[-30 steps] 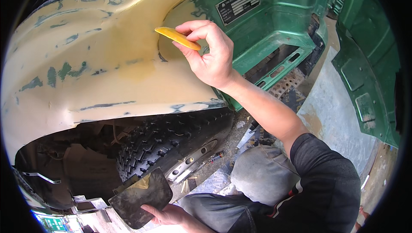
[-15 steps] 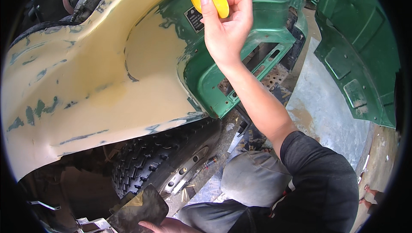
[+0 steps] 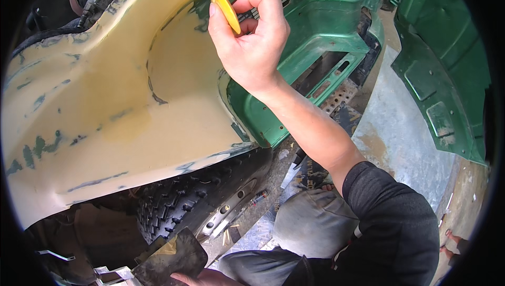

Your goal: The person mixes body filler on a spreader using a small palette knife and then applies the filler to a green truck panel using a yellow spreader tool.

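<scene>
Up near the top, my right hand (image 3: pixel 250 36) pinches a yellow putty spreader (image 3: pixel 223 4) between thumb and fingers. The spreader is seen nearly edge-on, in front of the vehicle's fender (image 3: pixel 105 102), which is covered in tan filler with dark green patches. I cannot tell whether its edge touches the panel. At the bottom, my left hand (image 3: pixel 195 277) holds a dark flat board (image 3: pixel 181 259), with its thumb on the board's edge and the other fingers hidden. A smear of yellowish filler (image 3: pixel 167 247) lies on the board.
A green step well (image 3: pixel 252 109) adjoins the fender, and a green door (image 3: pixel 442 49) stands at the right. Under the fender is a knobbly black tyre (image 3: pixel 173 199). A grey sheet (image 3: pixel 402 138) and a small can (image 3: pixel 259 197) lie on the ground. A person's feet (image 3: pixel 448 244) show at far right.
My right hand has moved left and slightly down toward the tan panel. The spreader has turned from showing its broad face to nearly edge-on. My left hand and the board stay almost in place.
</scene>
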`<state>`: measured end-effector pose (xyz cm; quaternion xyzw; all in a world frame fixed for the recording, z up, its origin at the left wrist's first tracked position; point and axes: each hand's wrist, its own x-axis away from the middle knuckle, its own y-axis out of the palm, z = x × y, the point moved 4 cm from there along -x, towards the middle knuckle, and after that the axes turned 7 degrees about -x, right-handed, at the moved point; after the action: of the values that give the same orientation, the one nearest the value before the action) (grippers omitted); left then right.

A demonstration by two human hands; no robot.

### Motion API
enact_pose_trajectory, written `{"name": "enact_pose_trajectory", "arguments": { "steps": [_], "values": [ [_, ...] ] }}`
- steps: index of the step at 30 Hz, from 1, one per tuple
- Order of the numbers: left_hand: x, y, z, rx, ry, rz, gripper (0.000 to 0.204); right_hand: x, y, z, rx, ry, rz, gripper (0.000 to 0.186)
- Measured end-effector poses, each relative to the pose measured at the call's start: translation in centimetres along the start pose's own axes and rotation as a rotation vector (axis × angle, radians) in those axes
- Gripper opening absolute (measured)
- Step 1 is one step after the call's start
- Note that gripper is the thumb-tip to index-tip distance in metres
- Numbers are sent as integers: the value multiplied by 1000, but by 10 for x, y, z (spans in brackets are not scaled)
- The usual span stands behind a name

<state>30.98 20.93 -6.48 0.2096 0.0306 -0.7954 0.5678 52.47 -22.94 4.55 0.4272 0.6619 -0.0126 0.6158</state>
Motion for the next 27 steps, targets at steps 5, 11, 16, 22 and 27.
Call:
{"name": "enact_pose_trajectory", "arguments": {
  "steps": [5,11,16,22,27],
  "values": [
    [-1,-1,-3,-6,16,7,57,9,12,-4,5,-24,-10,23],
    [-3,-2,-4,-5,18,12,57,16,22,-9,13,-83,-45,23],
    [-4,-2,-6,-4,17,13,56,22,28,-14,2,-90,-105,27],
    [-5,-3,-7,-2,16,14,56,27,34,-17,3,-161,-134,29],
    [-6,-4,-8,-5,17,15,55,33,38,-22,8,-163,-169,30]
  ]
}}
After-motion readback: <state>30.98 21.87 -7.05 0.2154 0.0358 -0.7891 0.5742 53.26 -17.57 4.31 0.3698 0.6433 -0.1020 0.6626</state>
